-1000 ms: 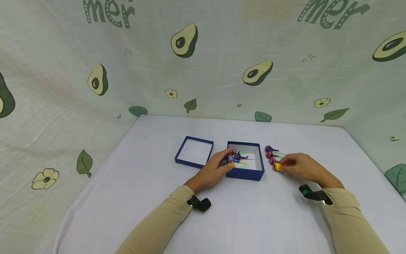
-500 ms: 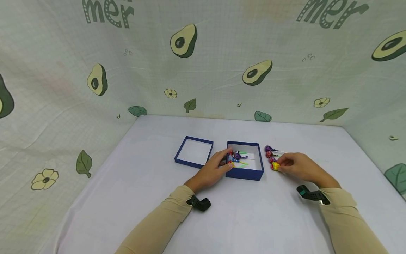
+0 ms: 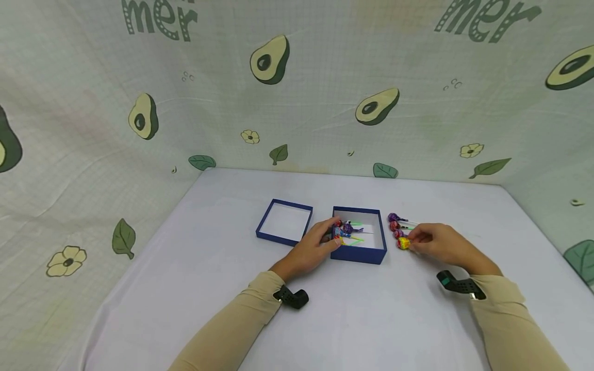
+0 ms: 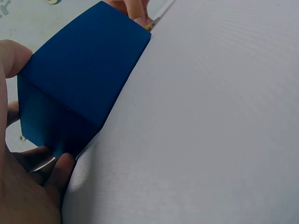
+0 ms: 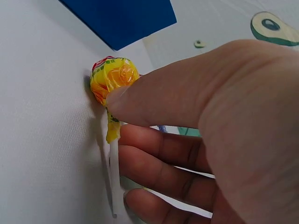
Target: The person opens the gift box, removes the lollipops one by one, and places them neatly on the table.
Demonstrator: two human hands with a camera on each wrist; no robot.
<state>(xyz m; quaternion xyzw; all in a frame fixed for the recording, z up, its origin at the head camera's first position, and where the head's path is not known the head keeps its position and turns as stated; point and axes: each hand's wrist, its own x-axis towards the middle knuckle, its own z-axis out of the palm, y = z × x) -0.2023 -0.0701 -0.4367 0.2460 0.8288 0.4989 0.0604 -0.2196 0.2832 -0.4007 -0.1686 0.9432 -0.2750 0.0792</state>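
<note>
A blue box [image 3: 356,254] with a white inside stands open on the white table. My left hand [image 3: 308,251] grips its left side, thumb at the near corner and fingers along the wall in the left wrist view. Several wrapped lollipops [image 3: 348,228] lie inside, partly hidden by that hand. To the right of the box, my right hand [image 3: 438,246] pinches a yellow lollipop [image 5: 114,79] just below its candy head, the white stick pointing back toward the wrist. Beyond it a purple lollipop [image 3: 393,217], a red one [image 3: 394,226] and another purple one [image 3: 398,234] lie in a column.
Left of the box lies its blue-rimmed lid [image 3: 280,239], white inside facing up. A cloth printed with avocados [image 3: 270,59] hangs behind the table [image 3: 352,319] and along its sides.
My right hand has shifted the yellow lollipop slightly left and away from me, closer to the column of lollipops. My left hand stays on the box.
</note>
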